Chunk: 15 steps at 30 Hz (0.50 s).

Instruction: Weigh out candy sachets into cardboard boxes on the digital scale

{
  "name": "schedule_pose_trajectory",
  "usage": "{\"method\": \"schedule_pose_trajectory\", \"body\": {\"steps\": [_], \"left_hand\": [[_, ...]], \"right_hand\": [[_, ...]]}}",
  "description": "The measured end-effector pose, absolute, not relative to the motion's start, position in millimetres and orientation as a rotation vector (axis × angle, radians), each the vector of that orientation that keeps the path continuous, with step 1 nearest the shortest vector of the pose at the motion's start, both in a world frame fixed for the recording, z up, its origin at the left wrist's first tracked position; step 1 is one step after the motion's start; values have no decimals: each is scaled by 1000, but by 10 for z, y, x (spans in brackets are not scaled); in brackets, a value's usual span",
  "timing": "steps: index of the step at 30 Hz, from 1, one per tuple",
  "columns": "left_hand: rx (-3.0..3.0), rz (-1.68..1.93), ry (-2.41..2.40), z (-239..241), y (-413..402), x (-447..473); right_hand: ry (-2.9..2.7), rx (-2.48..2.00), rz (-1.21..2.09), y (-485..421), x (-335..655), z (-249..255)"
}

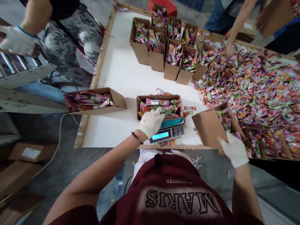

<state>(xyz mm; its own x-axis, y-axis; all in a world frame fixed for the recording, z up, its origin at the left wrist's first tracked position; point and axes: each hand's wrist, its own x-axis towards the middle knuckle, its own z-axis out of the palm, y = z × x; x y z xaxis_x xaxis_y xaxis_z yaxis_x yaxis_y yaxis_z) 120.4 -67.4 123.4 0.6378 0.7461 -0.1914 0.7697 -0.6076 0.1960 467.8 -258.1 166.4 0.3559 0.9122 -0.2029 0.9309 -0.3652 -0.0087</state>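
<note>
My left hand (pixel 152 122), in a white glove, reaches over the near rim of an open cardboard box (pixel 139 107). Its fingers are apart and rest on the small candy-like packets (pixel 157 102) inside. That box sits on a digital scale (pixel 167 133) with a lit blue display, its digits too blurred to read surely. My right hand (pixel 234 149), also gloved, grips the near side of another cardboard box (pixel 208 128). This one is tilted at the table's front edge, a broad plain face turned up and packets showing in its opening.
A filled box (pixel 119 101) lies at the left table edge. Several filled boxes (pixel 157 61) stand at the back. Loose packets (pixel 257 81) are heaped on the right, with more boxes (pixel 264 153) along the front. A co-worker's hand (pixel 229 49) touches the heap; another person's gloved hand (pixel 17 39) is upper left.
</note>
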Motion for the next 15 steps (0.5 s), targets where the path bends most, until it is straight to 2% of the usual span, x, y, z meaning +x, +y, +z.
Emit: {"method": "schedule_pose_trajectory", "body": {"steps": [5, 11, 15], "left_hand": [[2571, -172, 1197, 1174, -918, 502], [2382, -65, 1494, 1123, -1383, -837], [2319, -181, 1691, 880, -1514, -1274]], "right_hand": [[2022, 2212, -120, -1806, 3993, 1765], [2293, 1705, -465, -954, 3210, 1519], [2296, 1531, -541, -761, 3011, 1397]]}}
